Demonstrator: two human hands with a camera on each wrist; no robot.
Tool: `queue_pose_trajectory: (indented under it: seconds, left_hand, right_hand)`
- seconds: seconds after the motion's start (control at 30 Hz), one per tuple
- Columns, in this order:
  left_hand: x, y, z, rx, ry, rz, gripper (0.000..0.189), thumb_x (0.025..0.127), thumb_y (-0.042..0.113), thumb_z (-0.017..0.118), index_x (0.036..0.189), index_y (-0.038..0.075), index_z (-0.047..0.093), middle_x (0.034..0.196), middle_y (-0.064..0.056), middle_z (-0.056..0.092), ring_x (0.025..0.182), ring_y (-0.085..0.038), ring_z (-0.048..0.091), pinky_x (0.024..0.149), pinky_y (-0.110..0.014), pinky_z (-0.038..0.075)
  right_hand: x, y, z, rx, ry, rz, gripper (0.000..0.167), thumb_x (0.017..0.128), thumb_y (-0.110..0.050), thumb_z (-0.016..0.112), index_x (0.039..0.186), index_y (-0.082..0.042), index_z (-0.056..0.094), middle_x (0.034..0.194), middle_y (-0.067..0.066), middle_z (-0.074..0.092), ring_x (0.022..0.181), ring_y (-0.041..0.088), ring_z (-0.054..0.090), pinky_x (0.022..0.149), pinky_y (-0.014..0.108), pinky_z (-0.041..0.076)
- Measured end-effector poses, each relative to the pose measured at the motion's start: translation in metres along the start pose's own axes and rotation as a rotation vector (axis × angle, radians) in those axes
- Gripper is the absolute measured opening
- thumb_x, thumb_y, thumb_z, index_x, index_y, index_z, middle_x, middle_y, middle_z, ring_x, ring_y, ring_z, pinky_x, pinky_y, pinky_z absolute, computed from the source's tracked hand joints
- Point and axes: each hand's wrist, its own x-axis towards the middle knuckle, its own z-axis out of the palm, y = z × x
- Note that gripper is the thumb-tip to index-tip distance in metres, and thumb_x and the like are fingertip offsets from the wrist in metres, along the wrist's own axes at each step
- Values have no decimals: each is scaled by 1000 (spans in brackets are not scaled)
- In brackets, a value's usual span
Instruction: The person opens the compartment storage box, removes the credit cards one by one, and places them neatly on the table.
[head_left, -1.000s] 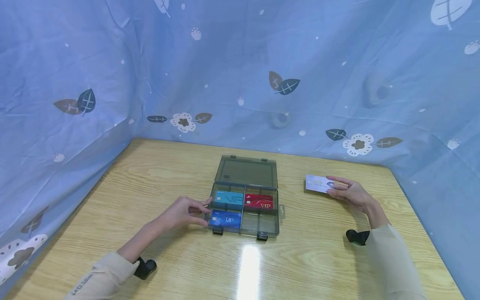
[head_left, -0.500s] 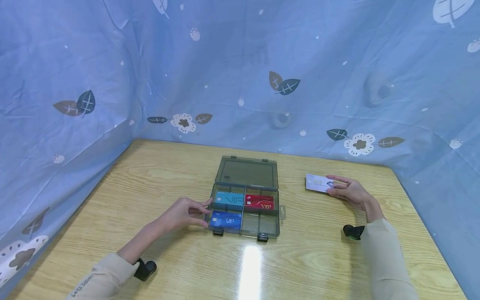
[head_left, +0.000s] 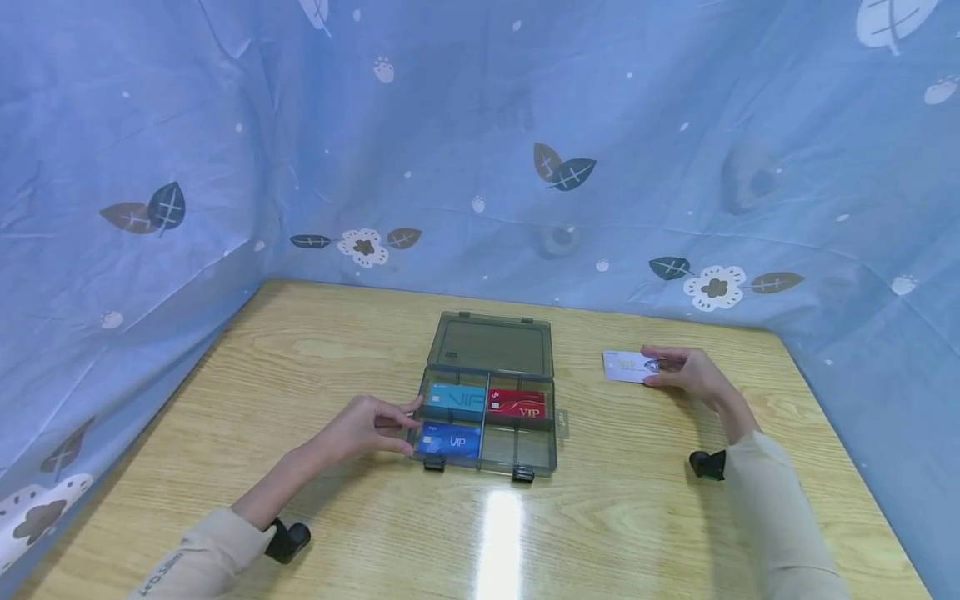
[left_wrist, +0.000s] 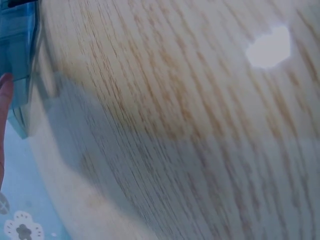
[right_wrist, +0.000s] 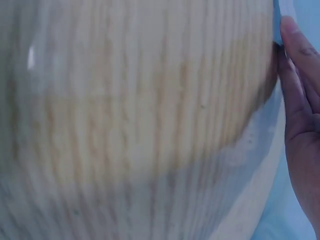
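Observation:
My left hand [head_left: 371, 425] rests its fingertips and thumb on the left edge of a smoky see-through divided box [head_left: 557, 442], whose lid [head_left: 495, 346] lies folded back. A teal VIP card [head_left: 457, 397] is in the back left compartment, with a red VIP card [head_left: 517, 402] in the back right. The front left one holds a blue VIP card [head_left: 448, 439]. To the right of the box, my right hand [head_left: 693, 372] pinches the right end of a white VIP card [head_left: 622, 365] between thumb and fingers. Only small parts of that card show in the right wrist view.
The wooden table [head_left: 600, 517] carries the box near its middle. Blue patterned cloth [head_left: 450, 150] walls in the back and both sides. A grey hanging tab [head_left: 563, 423] sticks out from the box's right side.
My right hand has shifted slightly left with the white card, which tilts less than before. My left hand stays at the box's edge.

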Motion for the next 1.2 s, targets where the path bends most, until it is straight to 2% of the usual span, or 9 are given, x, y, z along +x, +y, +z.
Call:
queue_pose_trajectory:
  seconds: [0.17, 0.27, 0.37, 0.53, 0.9, 1.2]
  left_hand:
    - [0, 2, 2, 0, -3, -13, 34, 74, 10, 81, 104, -4, 71, 137, -25, 45, 115, -34, 57, 87, -30, 55]
    - [1, 2, 2, -5, -1, -18, 34, 74, 10, 81, 103, -5, 71, 137, -25, 45, 115, -34, 58, 88, -30, 54]
    - [1, 2, 2, -3, -1, -17, 35, 74, 10, 81, 103, -5, 71, 137, -25, 45, 115, -34, 57, 90, -31, 54]
    - [0, 2, 1, -5, -2, -18, 35, 73, 11, 81, 103, -5, 71, 137, -25, 45, 114, -34, 58, 89, -31, 54]
    - [0, 0, 1, 8, 6, -14, 34, 73, 11, 81, 103, -4, 71, 136, -25, 46, 113, -33, 59, 88, -30, 54]
    - [0, -2, 0, 37, 10, -4, 36, 73, 13, 81, 103, -3, 71, 136, -24, 47, 115, -33, 58, 89, -29, 54]
  right_hand:
    - [1, 2, 5, 76, 15, 3, 60, 78, -4, 79, 129, 12, 51, 140, 26, 42, 114, -7, 49, 88, 7, 45]
    - [1, 2, 6, 75, 1, 16, 61, 80, -7, 78, 131, 10, 50, 143, 25, 39, 125, 2, 43, 92, 7, 42]
    - [3, 1, 7, 63, -14, 40, 62, 81, -12, 78, 133, 7, 50, 145, 22, 38, 133, 16, 36, 95, 8, 39]
    - [5, 0, 7, 32, -35, 50, 62, 81, -13, 77, 134, 5, 50, 145, 19, 39, 136, 28, 29, 98, 9, 37]
    - [8, -3, 10, -25, -58, 24, 61, 81, -17, 78, 133, 5, 52, 144, 21, 42, 136, 34, 32, 104, 16, 35]
    - [11, -5, 13, -52, -24, 57, 62, 81, -20, 79, 131, 5, 54, 143, 24, 42, 136, 35, 34, 106, 25, 36]
